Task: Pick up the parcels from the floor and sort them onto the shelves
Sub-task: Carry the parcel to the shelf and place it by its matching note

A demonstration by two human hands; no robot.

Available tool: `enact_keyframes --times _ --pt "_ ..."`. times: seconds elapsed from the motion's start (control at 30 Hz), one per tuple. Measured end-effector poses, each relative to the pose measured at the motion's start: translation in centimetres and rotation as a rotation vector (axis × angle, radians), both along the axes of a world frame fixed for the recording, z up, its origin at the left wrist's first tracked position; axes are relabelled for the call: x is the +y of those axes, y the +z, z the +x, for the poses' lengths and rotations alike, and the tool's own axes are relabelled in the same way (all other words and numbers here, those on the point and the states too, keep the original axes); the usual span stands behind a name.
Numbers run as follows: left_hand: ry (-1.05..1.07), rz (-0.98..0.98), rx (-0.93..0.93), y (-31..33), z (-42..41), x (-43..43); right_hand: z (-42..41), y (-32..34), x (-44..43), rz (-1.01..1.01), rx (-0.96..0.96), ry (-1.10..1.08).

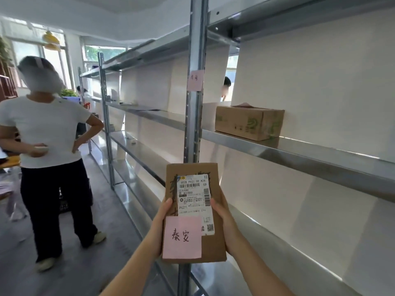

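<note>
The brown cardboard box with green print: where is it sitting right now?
In the head view, the brown cardboard box with green print rests on the metal shelf at right, just right of the upright post carrying a pink note.

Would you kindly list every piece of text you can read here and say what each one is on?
"泰安": pink note on the held parcel.
"502B P021 00 A26", "59", "P021": white shipping label on that parcel; its fine print is too small.
Pink note on the upright: handwriting blurred.
Box on the shelf: green print unreadable.

This looks like a parcel sorting room: long metal shelves (277, 146) fill the right of the frame, a pink label (195, 80) marks the upright, and a cardboard box (249, 122) waits there.
</note>
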State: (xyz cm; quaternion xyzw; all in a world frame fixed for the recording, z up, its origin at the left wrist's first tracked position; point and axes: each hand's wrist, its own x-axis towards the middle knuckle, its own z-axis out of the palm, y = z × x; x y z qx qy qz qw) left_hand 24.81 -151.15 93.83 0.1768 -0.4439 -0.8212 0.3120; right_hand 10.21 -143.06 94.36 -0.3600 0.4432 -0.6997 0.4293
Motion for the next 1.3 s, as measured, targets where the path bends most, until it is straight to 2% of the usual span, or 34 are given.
enact_keyframes --times 0.13,0.4,0.67,0.9,1.1,1.3 --pt "-0.038 0.053 -0.061 -3.2 -2.1 -3.0 -1.6 -3.4 -2.4 0.063 -0.054 -0.064" --pt "-0.215 0.028 -0.245 -6.7 -9.8 -10.7 -7.4 -7.7 -7.1 0.228 -0.195 -0.277" --pt "-0.401 0.005 -0.263 -7.6 -17.7 -14.6 -12.9 -9.1 -9.0 0.266 -0.261 -0.468" --pt "-0.332 0.023 -0.229 -9.7 -22.0 -16.6 -17.2 -10.3 -11.0 0.314 -0.235 -0.502" --pt "-0.296 0.095 -0.324 -11.6 -24.3 -17.6 -19.7 -12.2 -11.8 0.497 -0.33 -0.474" --pt "-0.274 0.134 -0.364 -12.0 -24.7 -17.4 -20.8 -11.8 -11.6 0.569 -0.27 -0.437"
